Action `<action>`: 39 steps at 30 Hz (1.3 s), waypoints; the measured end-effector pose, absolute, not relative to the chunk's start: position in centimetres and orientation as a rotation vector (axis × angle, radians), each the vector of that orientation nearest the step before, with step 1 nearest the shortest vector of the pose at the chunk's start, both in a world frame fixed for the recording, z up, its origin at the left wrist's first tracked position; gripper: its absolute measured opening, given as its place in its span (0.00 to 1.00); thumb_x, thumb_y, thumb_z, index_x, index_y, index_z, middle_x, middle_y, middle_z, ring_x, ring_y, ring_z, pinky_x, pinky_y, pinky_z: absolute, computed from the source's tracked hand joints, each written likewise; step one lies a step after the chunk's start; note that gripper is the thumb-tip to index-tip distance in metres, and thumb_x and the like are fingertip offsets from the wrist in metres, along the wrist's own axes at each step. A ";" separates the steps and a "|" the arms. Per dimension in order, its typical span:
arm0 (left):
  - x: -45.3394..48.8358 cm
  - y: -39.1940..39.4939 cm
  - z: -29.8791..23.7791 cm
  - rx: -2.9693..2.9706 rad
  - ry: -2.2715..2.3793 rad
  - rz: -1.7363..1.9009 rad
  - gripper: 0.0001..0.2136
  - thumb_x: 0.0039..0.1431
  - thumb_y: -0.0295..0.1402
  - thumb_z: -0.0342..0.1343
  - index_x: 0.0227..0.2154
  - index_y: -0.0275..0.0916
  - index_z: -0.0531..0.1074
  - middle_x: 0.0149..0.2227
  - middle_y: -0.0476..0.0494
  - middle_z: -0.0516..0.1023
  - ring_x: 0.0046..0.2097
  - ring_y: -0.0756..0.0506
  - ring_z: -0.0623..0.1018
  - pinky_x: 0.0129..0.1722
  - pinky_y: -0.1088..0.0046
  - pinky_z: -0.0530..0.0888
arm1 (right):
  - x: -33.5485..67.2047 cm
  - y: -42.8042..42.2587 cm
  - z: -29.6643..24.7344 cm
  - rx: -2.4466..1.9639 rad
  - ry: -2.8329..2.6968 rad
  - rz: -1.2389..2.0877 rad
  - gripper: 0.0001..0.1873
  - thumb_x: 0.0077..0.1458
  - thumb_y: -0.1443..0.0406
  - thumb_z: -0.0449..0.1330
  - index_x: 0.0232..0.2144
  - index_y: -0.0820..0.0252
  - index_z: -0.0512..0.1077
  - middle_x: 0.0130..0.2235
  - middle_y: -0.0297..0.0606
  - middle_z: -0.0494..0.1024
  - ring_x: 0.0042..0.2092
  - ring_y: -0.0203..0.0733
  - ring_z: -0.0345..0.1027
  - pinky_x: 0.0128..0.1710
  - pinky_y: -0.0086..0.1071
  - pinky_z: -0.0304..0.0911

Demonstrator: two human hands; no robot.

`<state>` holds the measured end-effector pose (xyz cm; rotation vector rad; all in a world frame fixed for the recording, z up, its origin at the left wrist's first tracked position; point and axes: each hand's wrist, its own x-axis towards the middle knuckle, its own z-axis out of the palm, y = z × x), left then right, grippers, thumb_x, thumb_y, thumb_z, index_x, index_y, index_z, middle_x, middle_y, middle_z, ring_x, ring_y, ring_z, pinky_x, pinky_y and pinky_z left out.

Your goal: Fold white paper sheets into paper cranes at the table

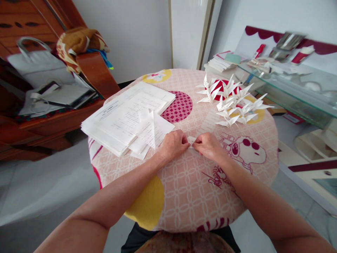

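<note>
Between my two hands, low over the cloth-covered table [184, 186], is a small piece of folded white paper [191, 140]. My left hand [176, 142] pinches its left side, and my right hand [206, 143] pinches the right side with curled fingers. Much of the paper is hidden by my fingertips. Left of my left hand lie loose cut sheets, with a folded paper triangle [153, 131] on top. They overlap a stack of printed paper [113, 116]. Beyond my right hand, several white paper cranes [229, 98] stand in a group.
A printed strip of paper [209, 121] lies flat just past my right hand. A glass shelf [289, 95] with small items runs along the right of the table. On the left is a wooden seat [65, 119] bearing a grey bag [37, 66].
</note>
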<state>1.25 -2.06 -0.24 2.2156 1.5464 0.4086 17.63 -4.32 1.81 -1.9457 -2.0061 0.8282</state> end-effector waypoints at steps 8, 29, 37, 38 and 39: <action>1.3 -2.1 -0.2 2.245 1.574 0.365 0.07 0.54 0.33 0.57 0.27 0.36 0.78 0.31 0.44 0.79 0.32 0.47 0.75 0.34 0.72 0.68 | 18.4 -4.4 1.3 -1.937 -1.874 0.953 0.07 0.53 0.68 0.59 0.23 0.60 0.74 0.18 0.34 0.73 0.18 0.34 0.63 0.21 0.28 0.52; 1.4 -2.2 -0.2 2.263 1.554 0.372 0.07 0.55 0.33 0.56 0.27 0.37 0.77 0.31 0.43 0.79 0.33 0.46 0.76 0.34 0.71 0.69 | 18.1 -3.8 -0.5 -1.427 -1.546 1.243 0.07 0.45 0.69 0.60 0.30 0.61 0.73 0.24 0.32 0.77 0.24 0.36 0.71 0.22 0.25 0.62; -0.8 -3.1 0.1 2.158 1.331 0.580 0.02 0.49 0.25 0.61 0.25 0.36 0.77 0.37 0.45 0.78 0.34 0.50 0.76 0.35 0.77 0.70 | 18.0 -3.4 -1.2 -1.525 -1.642 1.179 0.09 0.46 0.70 0.59 0.32 0.63 0.76 0.24 0.35 0.79 0.23 0.35 0.70 0.23 0.26 0.62; -1.1 -3.1 0.1 2.138 1.325 0.593 0.02 0.49 0.24 0.61 0.25 0.36 0.77 0.37 0.45 0.78 0.34 0.51 0.76 0.35 0.77 0.71 | 18.0 -3.5 -1.2 -1.531 -1.651 1.163 0.09 0.46 0.70 0.59 0.32 0.63 0.77 0.25 0.35 0.79 0.23 0.35 0.70 0.24 0.26 0.63; -1.3 -3.2 0.1 2.126 1.323 0.600 0.02 0.49 0.24 0.61 0.25 0.35 0.77 0.37 0.45 0.78 0.34 0.51 0.76 0.34 0.77 0.71 | 18.0 -3.5 -1.2 -1.535 -1.669 1.136 0.09 0.46 0.70 0.59 0.32 0.63 0.77 0.25 0.35 0.79 0.24 0.35 0.70 0.24 0.26 0.63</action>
